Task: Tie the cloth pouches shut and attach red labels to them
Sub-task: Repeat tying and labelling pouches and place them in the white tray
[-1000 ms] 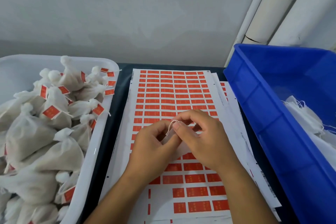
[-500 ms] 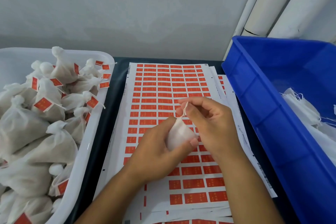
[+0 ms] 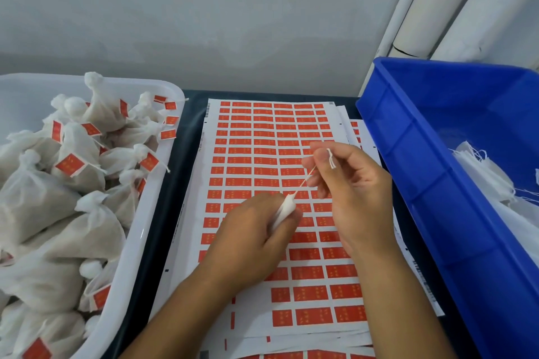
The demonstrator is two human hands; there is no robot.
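Gripping the pouch (image 3: 284,211) in your left hand (image 3: 250,230), you pinch its string (image 3: 303,182) taut with your right hand (image 3: 354,192) over the labels (image 3: 262,137).

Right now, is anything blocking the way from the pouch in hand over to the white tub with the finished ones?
Nothing visible does. The left hand grips the pouch over the label sheet; only bare dark table separates it from the white tub. The right hand pinches its string.

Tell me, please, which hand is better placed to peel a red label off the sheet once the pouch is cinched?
Probably the right hand. It only pinches the string, just above full label rows on the sheet. The left hand grips the pouch, so it is occupied.
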